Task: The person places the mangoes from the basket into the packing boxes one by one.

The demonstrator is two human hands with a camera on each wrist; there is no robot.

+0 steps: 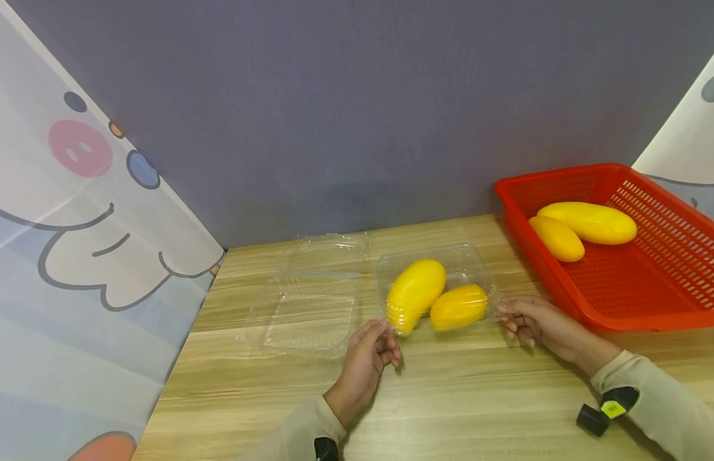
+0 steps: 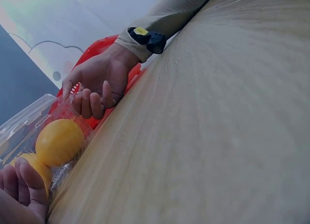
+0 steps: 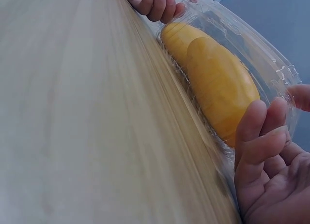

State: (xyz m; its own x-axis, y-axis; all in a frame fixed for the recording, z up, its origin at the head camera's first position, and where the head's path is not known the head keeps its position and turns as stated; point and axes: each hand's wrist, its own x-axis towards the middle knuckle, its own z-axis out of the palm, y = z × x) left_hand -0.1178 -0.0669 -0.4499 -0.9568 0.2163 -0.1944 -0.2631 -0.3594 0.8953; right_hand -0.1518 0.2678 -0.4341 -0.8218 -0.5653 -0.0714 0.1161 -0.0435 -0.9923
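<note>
A clear plastic clamshell box (image 1: 460,257) holds two yellow mangoes, a larger one (image 1: 417,291) on the left and a smaller one (image 1: 459,307) on the right. Clear plastic lies over both fruits. My left hand (image 1: 365,358) pinches the box's front left corner between thumb and fingers. At the right front corner, my right hand (image 1: 541,326) pinches the rim, its lower fingers loosely curled, as the right wrist view shows. In that view the box (image 3: 256,50) stands close over the tabletop.
Another clear clamshell box (image 1: 310,320) lies unfolded to the left. On the right stands a red plastic basket (image 1: 639,294) with two more yellow mangoes (image 1: 590,223) (image 1: 557,238). A grey panel (image 1: 357,128) rises behind the wooden table (image 1: 449,403); a printed curtain (image 1: 103,269) hangs at left.
</note>
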